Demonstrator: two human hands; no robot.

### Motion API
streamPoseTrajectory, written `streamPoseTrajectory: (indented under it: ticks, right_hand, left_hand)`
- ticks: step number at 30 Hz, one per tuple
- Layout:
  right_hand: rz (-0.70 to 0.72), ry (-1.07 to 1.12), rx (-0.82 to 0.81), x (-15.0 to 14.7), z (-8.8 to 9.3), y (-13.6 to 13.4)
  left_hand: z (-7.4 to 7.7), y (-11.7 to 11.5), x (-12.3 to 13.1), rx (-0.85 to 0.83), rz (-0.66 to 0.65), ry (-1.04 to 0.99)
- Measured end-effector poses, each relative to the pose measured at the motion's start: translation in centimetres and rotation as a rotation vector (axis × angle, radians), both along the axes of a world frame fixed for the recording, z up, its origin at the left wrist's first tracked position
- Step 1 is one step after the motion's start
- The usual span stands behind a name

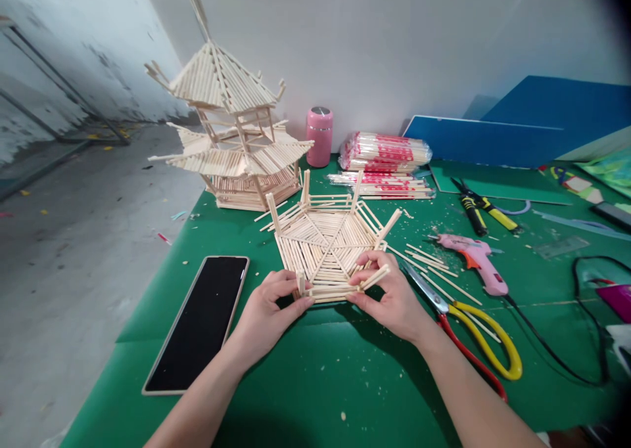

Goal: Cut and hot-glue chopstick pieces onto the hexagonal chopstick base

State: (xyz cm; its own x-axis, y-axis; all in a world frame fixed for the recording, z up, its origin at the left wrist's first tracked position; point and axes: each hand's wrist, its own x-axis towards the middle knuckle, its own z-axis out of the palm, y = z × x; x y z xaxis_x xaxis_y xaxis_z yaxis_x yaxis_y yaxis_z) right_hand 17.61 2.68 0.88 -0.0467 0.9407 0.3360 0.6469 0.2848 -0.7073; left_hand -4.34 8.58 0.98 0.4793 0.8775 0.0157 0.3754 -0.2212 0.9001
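Note:
A hexagonal base made of thin wooden sticks lies on the green table, with short posts standing at its corners and low stick rails along several sides. At its near left corner my left hand pinches the edge beside a post, thumb on the front rail. My right hand grips the near right corner, with its thumb under the front rail and its fingers around the leaning post. Between both hands runs the front stick rail.
Behind stands a stick pagoda, near a pink flask and packaged sticks. To the right lie scissors, a pink glue gun, pliers and loose sticks. A phone lies left.

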Motion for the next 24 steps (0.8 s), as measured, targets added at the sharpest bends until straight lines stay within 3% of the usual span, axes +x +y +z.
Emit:
streamPoseTrajectory:
  ticks: [24]
  right_hand:
    - [-0.011, -0.031, 0.053, 0.13, -0.29, -0.19]
  left_hand:
    - [0.09, -0.1, 0.29, 0.018, 0.0, -0.022]
